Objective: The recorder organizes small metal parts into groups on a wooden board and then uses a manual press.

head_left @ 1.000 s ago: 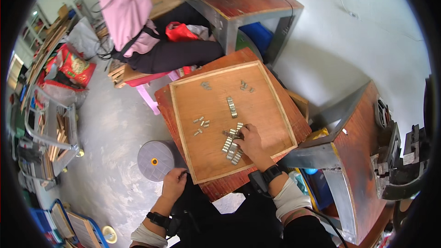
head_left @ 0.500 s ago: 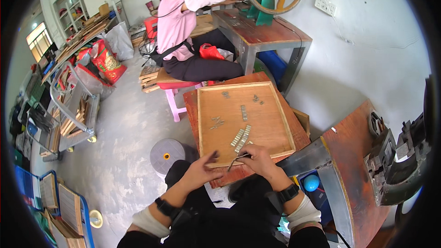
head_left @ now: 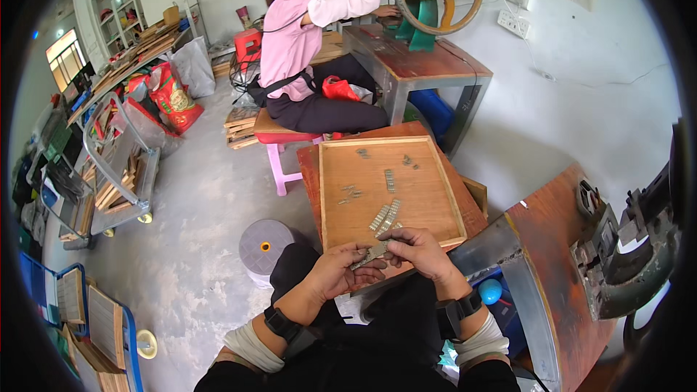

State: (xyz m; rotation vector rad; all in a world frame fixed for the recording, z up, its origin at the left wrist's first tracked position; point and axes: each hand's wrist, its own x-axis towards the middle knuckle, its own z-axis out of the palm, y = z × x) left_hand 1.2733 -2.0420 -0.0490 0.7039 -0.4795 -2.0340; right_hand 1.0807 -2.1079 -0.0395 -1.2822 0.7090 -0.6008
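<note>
Left hand and right hand meet at the near edge of the shallow wooden tray — fingers of both curled and pinched on a small stack of metal strips held between them, its long axis running roughly left-right, tilted up toward the right. More metal pieces lie just beyond, on the tray floor, angled diagonally.

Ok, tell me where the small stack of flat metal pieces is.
In the head view, the stack of flat metal pieces sits low centre, pinched between both hands at the near edge of the shallow wooden tray.
</note>
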